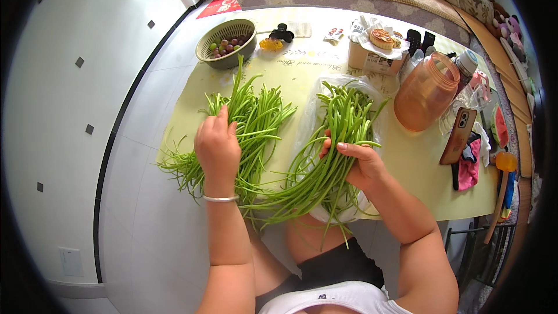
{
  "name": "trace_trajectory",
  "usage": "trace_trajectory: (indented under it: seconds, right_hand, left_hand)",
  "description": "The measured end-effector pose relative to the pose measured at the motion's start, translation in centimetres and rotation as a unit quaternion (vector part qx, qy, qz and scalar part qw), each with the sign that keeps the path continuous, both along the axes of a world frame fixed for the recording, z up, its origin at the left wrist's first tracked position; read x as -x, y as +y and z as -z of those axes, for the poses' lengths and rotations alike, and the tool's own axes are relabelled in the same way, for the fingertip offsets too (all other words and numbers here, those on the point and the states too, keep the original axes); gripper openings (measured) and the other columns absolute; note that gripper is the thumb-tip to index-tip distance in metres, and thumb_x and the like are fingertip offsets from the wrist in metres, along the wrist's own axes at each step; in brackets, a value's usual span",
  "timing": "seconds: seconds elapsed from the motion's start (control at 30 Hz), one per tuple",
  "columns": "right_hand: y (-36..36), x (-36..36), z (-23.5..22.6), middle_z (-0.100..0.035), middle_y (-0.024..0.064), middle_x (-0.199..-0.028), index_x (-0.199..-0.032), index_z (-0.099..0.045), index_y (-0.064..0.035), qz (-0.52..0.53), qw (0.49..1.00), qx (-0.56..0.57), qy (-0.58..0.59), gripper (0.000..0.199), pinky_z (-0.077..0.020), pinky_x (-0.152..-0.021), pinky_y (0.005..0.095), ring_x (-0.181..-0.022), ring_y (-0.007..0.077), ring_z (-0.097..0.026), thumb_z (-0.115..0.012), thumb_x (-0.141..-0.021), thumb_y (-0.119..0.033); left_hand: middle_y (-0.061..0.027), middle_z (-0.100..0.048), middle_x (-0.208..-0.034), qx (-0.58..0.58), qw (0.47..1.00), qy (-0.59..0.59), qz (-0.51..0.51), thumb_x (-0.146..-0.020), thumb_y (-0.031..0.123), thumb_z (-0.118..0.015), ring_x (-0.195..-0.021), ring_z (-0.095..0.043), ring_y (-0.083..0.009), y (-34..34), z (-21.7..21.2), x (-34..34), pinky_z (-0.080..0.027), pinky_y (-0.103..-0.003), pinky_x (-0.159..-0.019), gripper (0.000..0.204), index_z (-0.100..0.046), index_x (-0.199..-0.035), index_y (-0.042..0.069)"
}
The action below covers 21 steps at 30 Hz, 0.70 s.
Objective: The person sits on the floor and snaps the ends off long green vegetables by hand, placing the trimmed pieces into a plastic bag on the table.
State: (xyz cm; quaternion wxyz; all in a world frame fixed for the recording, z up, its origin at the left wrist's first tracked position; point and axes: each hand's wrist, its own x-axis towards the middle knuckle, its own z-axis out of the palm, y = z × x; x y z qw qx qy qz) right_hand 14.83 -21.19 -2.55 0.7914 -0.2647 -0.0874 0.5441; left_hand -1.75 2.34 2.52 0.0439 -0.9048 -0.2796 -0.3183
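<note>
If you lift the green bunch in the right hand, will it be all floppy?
Probably floppy: the thin stalks of the green bunch curve, and some tips droop past the edge of the table. It may be light for its size, since the right hand alone grips it. Stalks might slip out, because no tie shows around them.

Free tabletop (414,160) between held greens (334,166) and phone (459,135)
</note>
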Motion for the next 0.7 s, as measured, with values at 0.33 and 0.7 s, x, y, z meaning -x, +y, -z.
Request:
trace_trajectory:
  seconds: [0.33, 0.7]
  right_hand:
    - [-0.5, -0.4, 0.3, -0.059, 0.0157, -0.124, -0.129, -0.051, 0.0050, -0.045, 0.994, -0.092, 0.032, 0.044, -0.0429, -0.101, 0.0422, -0.115, 0.0264, -0.056, -0.052, -0.095, -0.023]
    - [-1.1, 1.5, -1.7, -0.062, 0.0120, -0.118, -0.123, -0.057, 0.0026, 0.013, 0.993, -0.031, -0.116, 0.034, -0.0469, -0.095, 0.0357, -0.110, 0.0214, -0.059, -0.056, -0.097, -0.019]
  left_hand:
    - [-0.0163, -0.063, -0.109, 0.273, 0.928, -0.091, 0.236, -0.077, 0.037, -0.079, -0.098, -0.062, -0.0300, -7.7, -0.2, -2.6, -0.049, -0.040, -0.087, 0.060, -0.058, -0.117, -0.003]
    - [-0.0146, -0.060, -0.118, 0.439, 0.836, -0.053, 0.326, -0.062, 0.025, -0.092, -0.107, -0.060, -0.0212, -11.9, 1.5, -4.8, -0.049, -0.033, -0.093, 0.094, -0.040, -0.133, -0.007]
